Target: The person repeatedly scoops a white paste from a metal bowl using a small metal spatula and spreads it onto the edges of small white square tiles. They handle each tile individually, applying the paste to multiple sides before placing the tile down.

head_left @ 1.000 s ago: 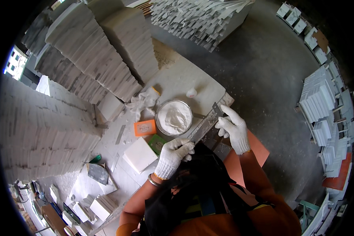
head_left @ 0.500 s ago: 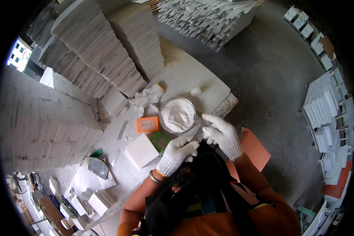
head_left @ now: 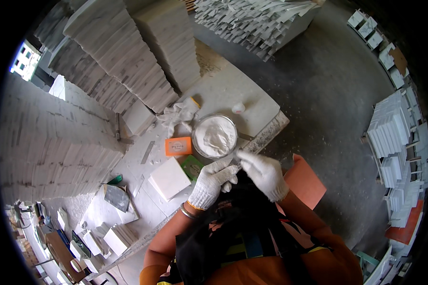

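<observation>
Both white-gloved hands, left point(head_left: 210, 183) and right point(head_left: 263, 172), pinch a thin grey metal strip point(head_left: 236, 160) together just beside the round tub of white paste point(head_left: 216, 136) on the bench point(head_left: 223, 92). Judged step: handling the strip; next needs steady grip near the tub.

Bare tabletop point(head_left: 223, 92) opens beyond the bowl of white paste point(head_left: 215, 136), while stacked stone tiles point(head_left: 128, 71) wall off the left.

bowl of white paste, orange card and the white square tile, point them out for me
bowl of white paste point(head_left: 215, 136), head view, on the middle of the paste
orange card point(head_left: 178, 146), head view, on the card's centre
white square tile point(head_left: 169, 178), head view, on its top face
</observation>
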Demonstrator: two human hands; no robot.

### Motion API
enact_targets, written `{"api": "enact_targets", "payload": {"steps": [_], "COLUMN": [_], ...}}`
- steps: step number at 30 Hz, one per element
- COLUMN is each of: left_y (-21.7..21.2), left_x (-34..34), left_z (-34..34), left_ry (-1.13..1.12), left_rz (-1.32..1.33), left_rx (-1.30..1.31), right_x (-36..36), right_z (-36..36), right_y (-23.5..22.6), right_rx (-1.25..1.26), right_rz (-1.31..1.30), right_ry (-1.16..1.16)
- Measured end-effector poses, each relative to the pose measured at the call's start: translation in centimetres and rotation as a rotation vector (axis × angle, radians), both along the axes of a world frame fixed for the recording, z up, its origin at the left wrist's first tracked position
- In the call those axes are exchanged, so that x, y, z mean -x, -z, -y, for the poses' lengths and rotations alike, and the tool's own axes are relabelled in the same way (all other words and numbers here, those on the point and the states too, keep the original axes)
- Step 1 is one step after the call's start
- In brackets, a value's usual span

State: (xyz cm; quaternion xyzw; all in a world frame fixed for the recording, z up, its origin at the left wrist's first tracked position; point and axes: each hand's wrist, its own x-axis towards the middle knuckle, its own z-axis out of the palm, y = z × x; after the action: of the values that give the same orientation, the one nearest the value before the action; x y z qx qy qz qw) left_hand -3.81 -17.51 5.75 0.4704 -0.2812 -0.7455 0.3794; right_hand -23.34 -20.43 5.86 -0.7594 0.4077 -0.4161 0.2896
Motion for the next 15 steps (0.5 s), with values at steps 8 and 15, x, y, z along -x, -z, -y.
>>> {"api": "enact_targets", "payload": {"steps": [8, 15], "left_y": [-0.2, 0.0], "left_x": [0.3, 0.3], "left_z": [-0.2, -0.4], "left_ry": [-0.014, -0.014], "left_rz": [-0.008, -0.011], "left_rx": [0.001, -0.030], "right_x": [-0.1, -0.3], "right_z": [-0.6, -0.9], "right_y": [0.1, 0.0], "right_rx": [0.064, 0.113], "right_rz": [-0.070, -0.079], "right_ry": [-0.004, -0.034]}}
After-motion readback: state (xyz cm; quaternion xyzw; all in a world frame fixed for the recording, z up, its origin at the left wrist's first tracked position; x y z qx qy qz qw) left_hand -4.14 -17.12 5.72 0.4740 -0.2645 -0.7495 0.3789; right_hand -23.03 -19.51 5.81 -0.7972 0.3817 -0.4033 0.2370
